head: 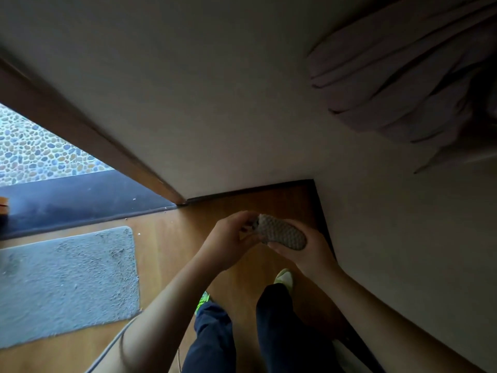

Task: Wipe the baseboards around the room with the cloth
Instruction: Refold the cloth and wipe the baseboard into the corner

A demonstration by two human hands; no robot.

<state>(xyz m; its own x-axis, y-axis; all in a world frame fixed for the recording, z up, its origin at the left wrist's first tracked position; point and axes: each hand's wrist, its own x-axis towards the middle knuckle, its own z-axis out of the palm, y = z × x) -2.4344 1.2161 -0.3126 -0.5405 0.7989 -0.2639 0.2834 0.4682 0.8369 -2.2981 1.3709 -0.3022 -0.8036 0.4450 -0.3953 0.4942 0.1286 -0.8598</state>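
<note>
Location: at a room corner, seen from above, where 2 pale walls point(215, 103) meet a wooden floor point(166, 246).
Cloth: a brownish, bumpy-textured cloth point(282, 232) is bunched up and held between both hands, above the floor and near the corner, apart from the baseboards.
Left hand: the left hand point(228, 240) grips the left end of the cloth, its fingers curled round that end.
Right hand: the right hand point(306, 254) cradles the cloth from beneath, palm up, fingers curled round its underside and far side.
Baseboards: a dark baseboard point(250, 190) runs along the foot of the far wall; a second dark strip point(324, 219) runs down the foot of the right-hand wall. The 2 meet at the corner just beyond the hands.
Door frame: a wooden door frame point(94, 135) slants down from the left and ends at the floor beside the far baseboard.
Threshold: a dark threshold point(80, 203) lies past the frame, with a pebble-patterned floor point(35, 149) beyond it.
Mat: a grey-blue mat point(67, 284) lies flat on the floor to the left, well apart from the hands.
Curtain: pale folded curtain fabric point(403, 76) hangs at the upper right against the wall.
Person: dark trousers point(274, 332) and light shoes point(285, 278) show below the hands, standing on the wooden floor near the right-hand wall.
</note>
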